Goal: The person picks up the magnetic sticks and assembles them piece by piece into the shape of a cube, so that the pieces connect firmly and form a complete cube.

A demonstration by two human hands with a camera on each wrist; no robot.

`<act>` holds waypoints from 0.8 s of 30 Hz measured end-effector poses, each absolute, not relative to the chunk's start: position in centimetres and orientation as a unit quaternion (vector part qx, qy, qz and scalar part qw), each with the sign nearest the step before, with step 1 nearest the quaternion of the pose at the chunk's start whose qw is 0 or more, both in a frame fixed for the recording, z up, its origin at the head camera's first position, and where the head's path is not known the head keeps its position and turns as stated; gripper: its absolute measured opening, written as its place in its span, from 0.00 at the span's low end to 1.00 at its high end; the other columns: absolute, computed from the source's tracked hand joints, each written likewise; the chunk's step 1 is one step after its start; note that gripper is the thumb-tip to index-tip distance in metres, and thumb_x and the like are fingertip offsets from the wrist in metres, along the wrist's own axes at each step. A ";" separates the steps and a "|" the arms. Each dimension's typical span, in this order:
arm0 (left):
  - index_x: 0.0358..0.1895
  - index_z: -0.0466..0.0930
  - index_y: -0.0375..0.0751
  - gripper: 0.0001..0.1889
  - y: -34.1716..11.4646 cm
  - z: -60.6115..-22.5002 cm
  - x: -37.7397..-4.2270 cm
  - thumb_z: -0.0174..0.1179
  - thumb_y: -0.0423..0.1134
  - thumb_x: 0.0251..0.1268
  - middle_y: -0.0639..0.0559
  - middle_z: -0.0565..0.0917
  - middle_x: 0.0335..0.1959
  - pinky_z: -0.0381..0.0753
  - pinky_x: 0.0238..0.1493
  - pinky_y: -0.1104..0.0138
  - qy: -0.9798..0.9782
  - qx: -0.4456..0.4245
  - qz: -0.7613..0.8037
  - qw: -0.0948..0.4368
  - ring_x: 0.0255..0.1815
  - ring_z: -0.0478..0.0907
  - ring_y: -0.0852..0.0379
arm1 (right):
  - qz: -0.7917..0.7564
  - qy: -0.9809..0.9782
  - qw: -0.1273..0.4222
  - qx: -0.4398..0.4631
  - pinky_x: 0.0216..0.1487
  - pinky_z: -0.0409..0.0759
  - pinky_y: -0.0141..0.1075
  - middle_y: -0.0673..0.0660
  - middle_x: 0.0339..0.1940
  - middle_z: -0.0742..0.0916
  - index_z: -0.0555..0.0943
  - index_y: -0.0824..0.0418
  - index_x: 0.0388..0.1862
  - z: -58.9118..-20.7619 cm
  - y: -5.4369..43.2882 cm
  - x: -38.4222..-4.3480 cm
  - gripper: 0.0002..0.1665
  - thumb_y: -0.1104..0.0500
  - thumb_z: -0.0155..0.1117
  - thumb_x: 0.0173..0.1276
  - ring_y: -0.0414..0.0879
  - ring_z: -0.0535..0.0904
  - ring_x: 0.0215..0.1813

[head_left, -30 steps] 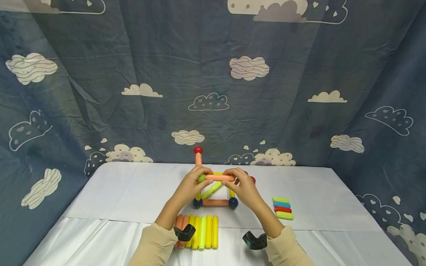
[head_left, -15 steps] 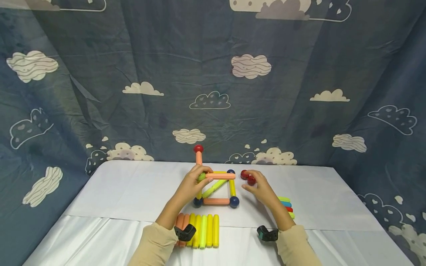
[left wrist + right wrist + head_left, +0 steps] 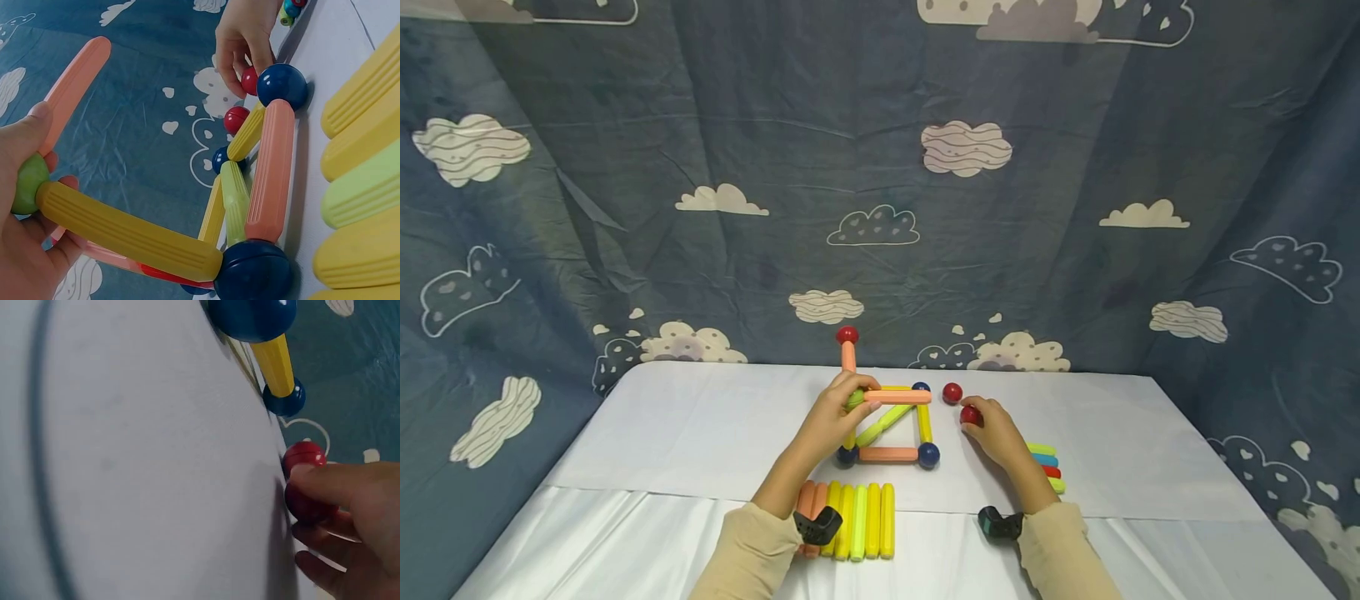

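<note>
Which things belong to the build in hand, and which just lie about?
In use:
green ball, in left grip
ball-and-stick frame
nearer red ball, in right grip

Lying about, perhaps spare:
farther red ball
row of long sticks
short sticks

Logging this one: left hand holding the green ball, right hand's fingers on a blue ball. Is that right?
Not quite: the ball at the right hand is a red ball, not blue, as the head view shows. The left hand does hold the green ball.
</note>
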State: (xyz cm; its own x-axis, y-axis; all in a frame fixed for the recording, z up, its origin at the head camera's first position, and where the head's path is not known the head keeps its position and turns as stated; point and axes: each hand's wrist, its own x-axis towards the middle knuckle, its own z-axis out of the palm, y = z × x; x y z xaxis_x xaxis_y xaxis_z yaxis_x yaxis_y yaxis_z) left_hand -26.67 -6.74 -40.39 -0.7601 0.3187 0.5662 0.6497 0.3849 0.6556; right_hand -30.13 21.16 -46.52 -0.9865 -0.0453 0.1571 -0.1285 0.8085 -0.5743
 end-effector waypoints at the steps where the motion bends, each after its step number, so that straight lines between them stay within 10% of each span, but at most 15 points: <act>1: 0.42 0.76 0.46 0.10 -6.7 -40.4 -26.7 0.60 0.39 0.57 0.59 0.72 0.36 0.70 0.34 0.68 -0.813 -0.297 -0.469 0.178 0.32 0.67 0.61 | 0.316 -0.945 0.070 0.051 0.51 0.72 0.47 0.62 0.43 0.77 0.73 0.64 0.54 -46.3 21.1 -29.9 0.26 0.65 0.67 0.55 0.54 0.72 0.46; 24: 0.42 0.77 0.46 0.10 -6.8 -40.4 -26.8 0.60 0.40 0.57 0.59 0.72 0.35 0.69 0.32 0.69 -0.811 -0.305 -0.463 0.184 0.32 0.66 0.61 | 0.521 -0.822 0.117 0.198 0.49 0.74 0.36 0.58 0.49 0.77 0.71 0.63 0.55 -39.6 17.7 -24.9 0.27 0.62 0.66 0.56 0.49 0.75 0.47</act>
